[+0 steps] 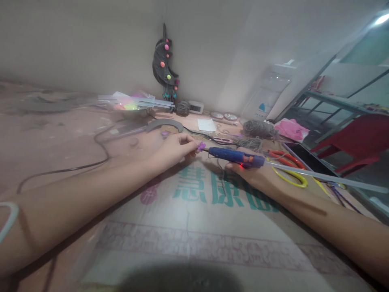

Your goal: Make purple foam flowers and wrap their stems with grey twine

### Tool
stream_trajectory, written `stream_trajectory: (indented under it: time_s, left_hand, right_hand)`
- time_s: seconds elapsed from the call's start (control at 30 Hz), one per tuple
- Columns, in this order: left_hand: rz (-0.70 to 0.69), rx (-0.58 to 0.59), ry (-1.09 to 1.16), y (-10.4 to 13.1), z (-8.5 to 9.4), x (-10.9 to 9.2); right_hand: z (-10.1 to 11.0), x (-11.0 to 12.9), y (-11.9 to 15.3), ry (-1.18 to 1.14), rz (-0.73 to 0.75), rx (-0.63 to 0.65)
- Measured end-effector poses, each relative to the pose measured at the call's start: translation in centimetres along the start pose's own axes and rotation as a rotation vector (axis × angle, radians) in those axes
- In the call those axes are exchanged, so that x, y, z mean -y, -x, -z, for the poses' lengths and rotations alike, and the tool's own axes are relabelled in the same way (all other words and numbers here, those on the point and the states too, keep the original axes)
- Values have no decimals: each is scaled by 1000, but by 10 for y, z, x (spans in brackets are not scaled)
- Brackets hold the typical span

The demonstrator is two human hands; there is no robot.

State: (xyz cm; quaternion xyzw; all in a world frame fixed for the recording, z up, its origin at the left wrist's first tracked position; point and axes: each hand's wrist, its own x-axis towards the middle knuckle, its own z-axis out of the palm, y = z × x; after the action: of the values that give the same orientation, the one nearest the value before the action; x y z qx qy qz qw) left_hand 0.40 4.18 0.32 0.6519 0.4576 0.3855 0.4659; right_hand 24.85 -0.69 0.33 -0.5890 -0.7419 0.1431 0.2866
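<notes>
Between the fingertips of my left hand (179,149) is a small purple flower (201,146), pinched near the middle of the view. My right hand (243,166) is wrapped round a blue glue gun (227,154) with a red light lit. Its nozzle points left and meets or nearly meets the flower; the exact contact is too small to tell. A long clear glue stick (328,177) sticks out of the gun's back end to the right. Both hands are above a printed cardboard sheet (194,219).
A grey crescent ornament (162,63) with coloured balls leans on the wall. Behind my hands are a grey ring piece (164,123), grey yarn (259,129) and a water bottle (269,93). Scissors with yellow handles (291,178) and a phone (306,158) lie right. A black cord (75,167) runs left.
</notes>
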Motion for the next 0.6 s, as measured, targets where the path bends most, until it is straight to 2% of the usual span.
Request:
stream_trajectory:
  time_s: [0.2, 0.37, 0.6]
  left_hand:
    - [22, -11, 4, 3, 0, -4]
    - [-13, -7, 48, 1, 0, 0]
    - [4, 0, 40, 0, 1, 2]
  right_hand:
    - [0, 6, 0, -59, 5, -7]
    - [0, 4, -1, 6, -24, -13]
    - [0, -1, -2, -1, 33, -19]
